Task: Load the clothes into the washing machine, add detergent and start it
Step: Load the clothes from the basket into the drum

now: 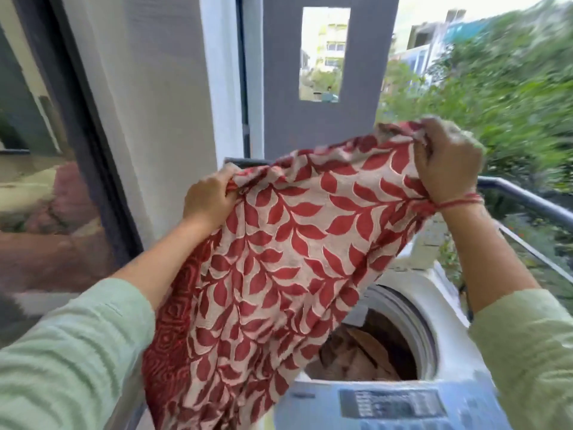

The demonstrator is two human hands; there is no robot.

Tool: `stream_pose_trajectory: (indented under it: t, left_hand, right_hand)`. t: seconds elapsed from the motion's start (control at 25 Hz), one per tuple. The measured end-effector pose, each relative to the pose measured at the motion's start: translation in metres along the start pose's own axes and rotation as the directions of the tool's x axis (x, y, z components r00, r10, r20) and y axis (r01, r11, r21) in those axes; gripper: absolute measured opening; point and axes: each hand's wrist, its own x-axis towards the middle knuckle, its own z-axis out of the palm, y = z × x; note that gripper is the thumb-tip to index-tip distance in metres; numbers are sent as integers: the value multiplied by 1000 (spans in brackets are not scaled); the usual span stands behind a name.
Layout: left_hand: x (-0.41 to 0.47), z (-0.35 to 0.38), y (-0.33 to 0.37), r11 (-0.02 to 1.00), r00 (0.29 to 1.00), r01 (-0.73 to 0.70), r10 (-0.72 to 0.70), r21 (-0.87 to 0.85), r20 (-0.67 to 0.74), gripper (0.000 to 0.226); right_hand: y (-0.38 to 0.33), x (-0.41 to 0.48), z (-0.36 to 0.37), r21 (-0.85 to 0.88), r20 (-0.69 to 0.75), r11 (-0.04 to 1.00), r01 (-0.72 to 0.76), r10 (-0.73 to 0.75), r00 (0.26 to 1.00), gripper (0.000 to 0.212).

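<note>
A cream cloth with a red leaf pattern [279, 259] hangs spread between both hands, above and left of the washing machine. My left hand [208, 200] grips its left top edge. My right hand [446, 159], higher up, grips the bunched right top corner. The white top-loading washing machine [440, 293] stands at the lower right with its round drum opening [372, 346] uncovered; brownish clothes lie inside. The cloth's lower part hides the left side of the drum. The blue control panel [393, 405] lies along the machine's near edge.
A white wall pillar [148, 119] and a dark-framed glass door [46, 181] stand to the left. A grey wall with a window opening [325, 54] is behind. A metal balcony railing [527, 200] runs on the right, with green trees beyond.
</note>
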Motion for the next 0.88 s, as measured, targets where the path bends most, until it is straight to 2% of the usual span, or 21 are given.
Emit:
stream_pose_trajectory:
  t: [0.08, 0.12, 0.16, 0.2, 0.24, 0.28, 0.32, 0.36, 0.4, 0.44, 0.48, 0.56, 0.6, 0.68, 0.76, 0.84, 0.88]
  left_hand:
    - [-9, 58, 32, 998, 990, -11, 19, -55, 143, 27]
    - [-16, 86, 50, 993, 974, -18, 45, -119, 223, 28]
    - [-23, 111, 66, 983, 950, -24, 79, -182, 302, 31]
    - [-31, 132, 82, 974, 918, -31, 117, -226, 379, 37]
    - [-40, 150, 99, 970, 883, -39, 145, -238, 446, 44]
    - [-47, 165, 114, 978, 845, -58, 154, -198, 512, 53]
    - [-55, 177, 126, 990, 807, -90, 136, -107, 575, 64]
    - [-63, 182, 132, 993, 778, -121, 92, 4, 621, 75]
    - [-70, 183, 132, 988, 765, -126, 41, 87, 642, 86]
    - [-78, 180, 124, 986, 761, -93, -17, 135, 648, 94]
    - [-88, 175, 110, 988, 762, -28, -79, 154, 643, 100]
    - [-114, 151, 74, 981, 781, 128, -189, 143, 595, 97]
    - [-131, 136, 53, 969, 797, 198, -246, 147, 551, 91]
    - [-170, 110, 15, 923, 797, 339, -384, 183, 466, 81]
    - [-211, 96, -20, 835, 702, 515, -541, 195, 463, 78]
    - [-248, 92, -40, 710, 537, 686, -643, 161, 546, 88]
    - [-263, 90, -42, 644, 450, 756, -641, 117, 622, 103]
  right_hand:
    - [46, -38, 7, -71, 212, 992, -100, 113, 971, 16]
    - [70, -62, 15, -88, 378, 989, -117, 142, 915, 14]
    - [82, -78, 24, -77, 588, 986, -149, 166, 792, 14]
    - [108, -117, 45, -88, 795, 991, -104, 132, 592, 14]
    - [154, -164, 72, -160, 926, 986, -48, 166, 338, 14]
    - [205, -209, 107, -212, 963, 977, 36, 202, 179, 20]
    - [239, -235, 134, -227, 974, 959, 170, 222, 51, 42]
    - [238, -259, 146, -241, 965, 964, 115, 250, -75, 65]
    - [218, -269, 143, -188, 966, 979, 83, 200, -167, 71]
    - [181, -262, 123, -148, 961, 989, 2, 144, -237, 62]
    - [138, -244, 109, -87, 960, 996, -15, 79, -268, 50]
    - [78, -216, 105, 48, 982, 999, -2, -47, -181, 46]
    - [64, -216, 113, 124, 987, 992, 3, -123, -104, 49]
    - [24, -215, 120, 210, 978, 973, -92, -209, 19, 61]
    - [-40, -228, 134, 292, 956, 907, -302, -289, 56, 77]
    - [-113, -241, 139, 302, 946, 817, -492, -319, 51, 92]
    - [-140, -257, 140, 268, 958, 806, -528, -279, 62, 96]
